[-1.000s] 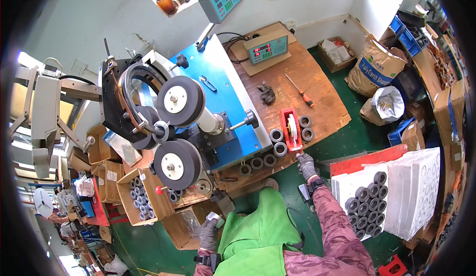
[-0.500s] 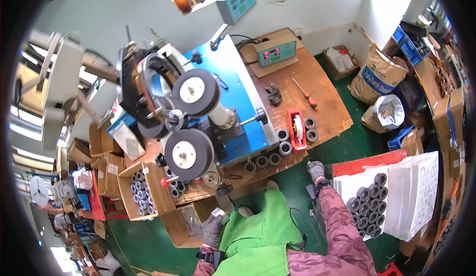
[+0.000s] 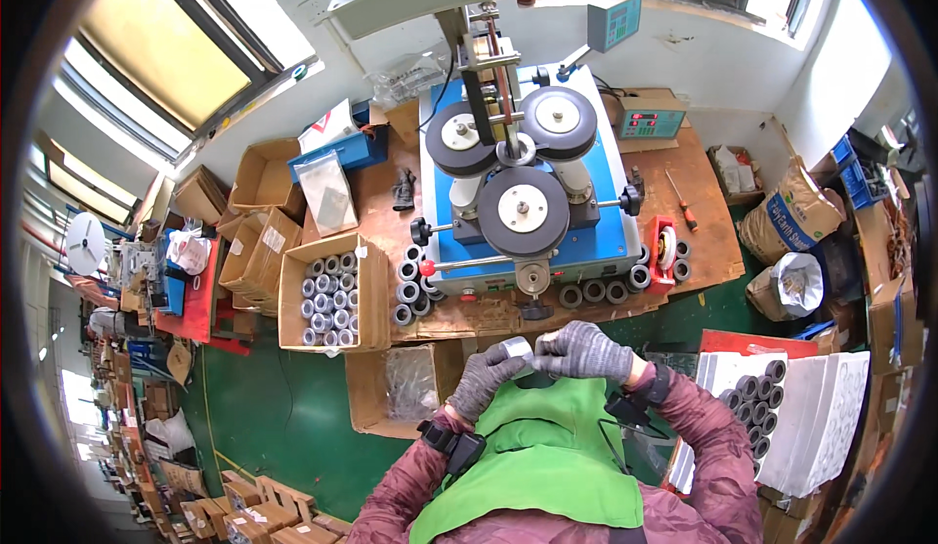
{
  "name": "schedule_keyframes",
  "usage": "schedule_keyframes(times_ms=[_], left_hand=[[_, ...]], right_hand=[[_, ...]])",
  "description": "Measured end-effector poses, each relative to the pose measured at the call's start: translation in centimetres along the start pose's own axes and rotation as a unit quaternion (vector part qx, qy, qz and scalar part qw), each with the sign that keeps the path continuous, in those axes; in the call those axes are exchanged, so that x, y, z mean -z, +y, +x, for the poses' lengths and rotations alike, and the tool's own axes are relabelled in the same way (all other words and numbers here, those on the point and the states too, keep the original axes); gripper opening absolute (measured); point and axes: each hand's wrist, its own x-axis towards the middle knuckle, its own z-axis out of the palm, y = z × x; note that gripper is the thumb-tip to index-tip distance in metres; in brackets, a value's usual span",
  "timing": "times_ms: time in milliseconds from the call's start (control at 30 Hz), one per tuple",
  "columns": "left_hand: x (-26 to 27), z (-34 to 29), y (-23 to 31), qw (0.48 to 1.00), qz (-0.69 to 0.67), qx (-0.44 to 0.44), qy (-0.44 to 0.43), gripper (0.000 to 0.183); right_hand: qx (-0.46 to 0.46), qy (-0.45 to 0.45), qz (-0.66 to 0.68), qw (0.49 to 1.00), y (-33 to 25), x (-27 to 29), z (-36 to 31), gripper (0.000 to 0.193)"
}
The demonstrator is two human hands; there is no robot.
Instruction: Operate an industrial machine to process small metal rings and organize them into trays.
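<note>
In front of the green apron, my left hand, in a grey knitted glove, holds a small whitish, shiny piece. Glare hides whether it is a ring or a roll. Close against its right side is my right hand, gloved too, with fingers curled together; whatever they pinch is too small to make out. Beyond the hands stands a blue-topped machine with three dark rollers. A grey ring sits among the rollers.
Left on the bench, a cardboard box holds several silvery rings. Dark rings line the machine's front edge, beside a red tape dispenser. A screwdriver lies farther right. More dark rings stand on white foam sheets.
My right hand has come back from beside the foam sheets to meet my left. My left hand has risen to the apron's front, still holding the whitish piece. The view has turned left.
</note>
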Motion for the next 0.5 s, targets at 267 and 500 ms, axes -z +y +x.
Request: schedule_keyframes(times_ms=[267, 500], left_hand=[[2.6, -2.9, 0.6, 0.996, -0.065, 0.009, -0.064, 0.044], [3.3, -3.4, 1.9, 0.987, -0.11, -0.004, -0.118, 0.054]], right_hand=[[-0.11, -0.018, -0.122, 0.986, -2.1, 0.0, 1.0, 0.039], [0.001, 0.086, -0.191, 0.978, -3.2, 0.3, 0.0, 0.037]])
